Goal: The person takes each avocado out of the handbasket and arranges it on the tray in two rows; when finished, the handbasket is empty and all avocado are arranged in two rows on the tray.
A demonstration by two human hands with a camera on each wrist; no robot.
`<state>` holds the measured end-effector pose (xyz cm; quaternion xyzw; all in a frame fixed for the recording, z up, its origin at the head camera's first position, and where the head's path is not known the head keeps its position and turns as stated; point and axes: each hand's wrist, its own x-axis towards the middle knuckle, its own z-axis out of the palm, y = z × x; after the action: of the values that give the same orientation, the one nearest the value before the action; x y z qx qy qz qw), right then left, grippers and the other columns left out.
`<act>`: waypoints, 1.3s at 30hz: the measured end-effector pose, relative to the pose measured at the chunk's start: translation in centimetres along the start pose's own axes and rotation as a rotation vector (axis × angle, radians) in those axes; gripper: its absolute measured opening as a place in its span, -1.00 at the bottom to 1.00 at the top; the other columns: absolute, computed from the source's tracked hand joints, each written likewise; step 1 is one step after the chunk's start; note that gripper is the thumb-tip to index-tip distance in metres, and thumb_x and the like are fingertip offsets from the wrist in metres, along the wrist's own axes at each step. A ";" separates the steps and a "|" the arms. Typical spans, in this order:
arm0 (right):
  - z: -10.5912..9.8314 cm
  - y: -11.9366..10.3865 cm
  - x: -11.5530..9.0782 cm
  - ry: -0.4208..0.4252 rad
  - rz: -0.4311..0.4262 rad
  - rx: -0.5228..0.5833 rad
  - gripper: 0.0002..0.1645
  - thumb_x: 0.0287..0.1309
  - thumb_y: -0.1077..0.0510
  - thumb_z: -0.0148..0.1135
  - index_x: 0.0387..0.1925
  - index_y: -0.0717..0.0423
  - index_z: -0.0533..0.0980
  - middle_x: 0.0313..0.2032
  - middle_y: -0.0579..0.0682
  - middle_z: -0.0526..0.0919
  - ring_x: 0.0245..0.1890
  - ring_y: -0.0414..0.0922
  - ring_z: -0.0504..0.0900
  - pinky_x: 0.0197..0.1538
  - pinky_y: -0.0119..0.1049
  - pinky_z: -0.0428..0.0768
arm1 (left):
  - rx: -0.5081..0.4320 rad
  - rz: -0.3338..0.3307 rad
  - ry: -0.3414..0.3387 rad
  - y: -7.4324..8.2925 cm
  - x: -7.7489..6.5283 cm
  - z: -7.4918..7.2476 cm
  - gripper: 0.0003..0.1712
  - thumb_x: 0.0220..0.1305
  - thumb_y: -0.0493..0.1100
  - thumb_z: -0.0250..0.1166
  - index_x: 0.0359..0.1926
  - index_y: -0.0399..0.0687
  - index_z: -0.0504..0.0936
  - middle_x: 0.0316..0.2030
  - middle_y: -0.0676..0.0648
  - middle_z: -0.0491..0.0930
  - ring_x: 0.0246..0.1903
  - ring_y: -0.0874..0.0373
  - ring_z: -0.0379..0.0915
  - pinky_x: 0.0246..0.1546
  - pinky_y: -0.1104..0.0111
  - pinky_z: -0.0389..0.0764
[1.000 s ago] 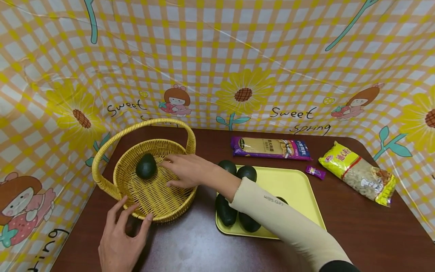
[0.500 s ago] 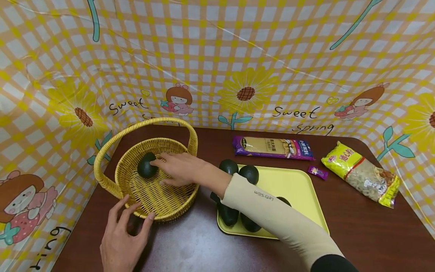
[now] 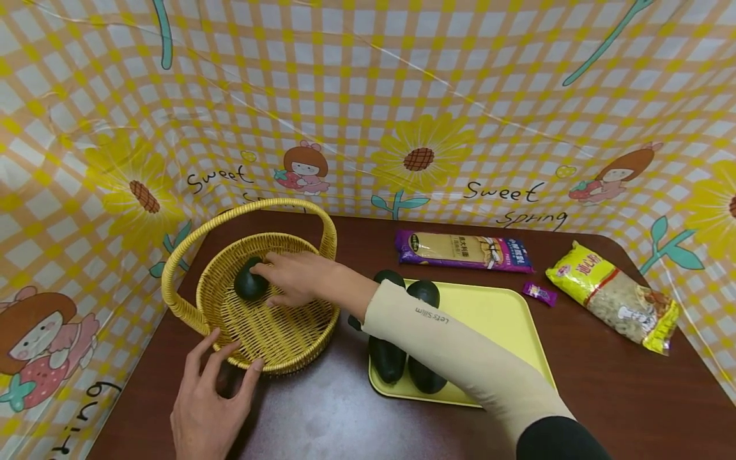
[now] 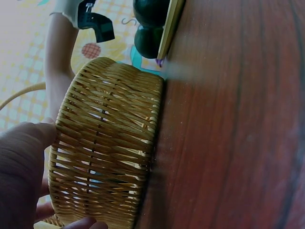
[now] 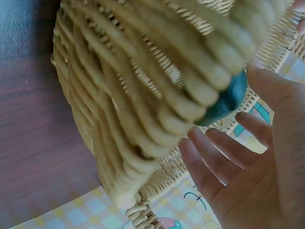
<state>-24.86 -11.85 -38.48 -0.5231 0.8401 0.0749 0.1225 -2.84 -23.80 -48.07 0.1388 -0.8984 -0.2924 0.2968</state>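
A yellow wicker basket [image 3: 296, 367] with a tall hoop handle stands on the left of the table. Inside it lies one dark green avocado [image 3: 251, 281], at the far left of its floor. My right hand [image 3: 296, 276] reaches over the basket's right rim, fingers spread beside the avocado; the right wrist view shows an uncurled palm, and whether a fingertip touches the fruit is unclear. At the near left, my left hand [image 3: 209, 402] rests spread fingers and thumb against the basket's rim. On a yellow tray [image 3: 489, 306] lie several more avocados [image 3: 387, 359], partly covered by my right sleeve.
Behind the tray lies a purple pasta packet [image 3: 464, 250]. A small purple sachet [image 3: 539, 294] and a yellow bag of macaroni [image 3: 614, 297] lie to the right. A checked cloth [image 3: 345, 96] encloses the table's back and sides.
My right hand has moved left and slightly upward in the basket, closer to the avocado. The left hand keeps its place at the rim. The whole view has shifted slightly.
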 end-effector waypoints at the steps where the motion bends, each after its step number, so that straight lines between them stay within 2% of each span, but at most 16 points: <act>1: -0.1 0.0 0.1 -0.008 0.003 0.000 -0.08 0.57 -0.33 0.14 0.72 -0.08 0.11 0.59 0.10 0.29 0.40 -0.04 0.56 0.38 -0.14 0.59 | 0.000 -0.001 -0.001 0.0 0.0 0.0 -0.51 0.18 0.03 0.68 0.07 -0.04 0.81 0.38 -0.11 0.56 -0.19 -0.20 0.70 -0.51 -0.08 0.64; 10: -0.2 0.0 1.7 -0.087 0.076 0.048 0.03 0.53 -0.41 0.12 0.76 -0.20 -0.03 0.70 0.10 0.06 0.60 0.03 0.32 0.54 -0.05 0.43 | 0.006 -0.012 -0.022 0.0 0.0 0.0 -0.50 0.19 0.05 0.67 0.08 -0.04 0.81 0.39 -0.11 0.54 -0.18 -0.19 0.70 -0.50 -0.05 0.64; 17: -0.2 0.0 2.7 -0.120 0.102 0.073 0.07 0.50 -0.42 0.15 0.77 -0.27 -0.09 0.72 0.10 0.00 0.55 0.03 0.40 0.48 -0.08 0.49 | 0.006 -0.011 -0.026 0.0 0.1 0.0 -0.50 0.20 0.06 0.67 0.09 -0.04 0.81 0.39 -0.11 0.55 -0.23 -0.16 0.69 -0.51 0.00 0.62; 22: -0.2 0.0 3.0 -0.110 0.103 0.084 0.08 0.47 -0.41 0.21 0.76 -0.26 -0.05 0.71 0.06 0.05 0.48 0.02 0.48 0.41 -0.09 0.54 | 0.003 -0.015 -0.017 0.1 0.0 -0.1 -0.50 0.19 0.06 0.67 0.09 -0.03 0.81 0.38 -0.10 0.55 -0.20 -0.17 0.70 -0.48 -0.07 0.64; 30: -0.2 -0.1 3.2 -0.083 0.076 0.091 0.10 0.40 -0.38 0.33 0.70 -0.12 0.03 0.67 0.00 0.14 0.43 -0.06 0.51 0.36 -0.18 0.56 | 0.007 -0.004 -0.008 -0.1 0.0 0.0 -0.50 0.18 0.05 0.68 0.08 -0.04 0.81 0.37 -0.09 0.56 -0.27 -0.12 0.69 -0.52 0.09 0.58; 35: -0.2 -0.4 3.4 -0.106 0.057 0.054 0.10 0.41 -0.38 0.31 0.69 -0.10 0.02 0.62 -0.04 0.23 0.33 -0.10 0.60 0.28 -0.24 0.60 | 0.007 -0.005 -0.011 -0.1 0.0 0.0 -0.50 0.17 0.04 0.68 0.07 -0.05 0.81 0.37 -0.11 0.56 -0.26 -0.12 0.69 -0.52 0.09 0.58; 39: -0.3 -0.8 3.3 -0.122 0.043 0.002 0.06 0.41 -0.40 0.30 0.68 -0.17 0.06 0.58 -0.06 0.29 0.30 -0.12 0.61 0.25 -0.24 0.62 | 0.008 -0.008 -0.018 -0.1 0.0 -0.1 -0.50 0.18 0.04 0.68 0.08 -0.05 0.80 0.38 -0.11 0.55 -0.26 -0.15 0.69 -0.52 0.04 0.60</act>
<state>-25.55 -15.11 -39.13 -0.4991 0.8423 0.1083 0.1725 -2.80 -23.93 -48.01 0.1408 -0.9017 -0.2911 0.2872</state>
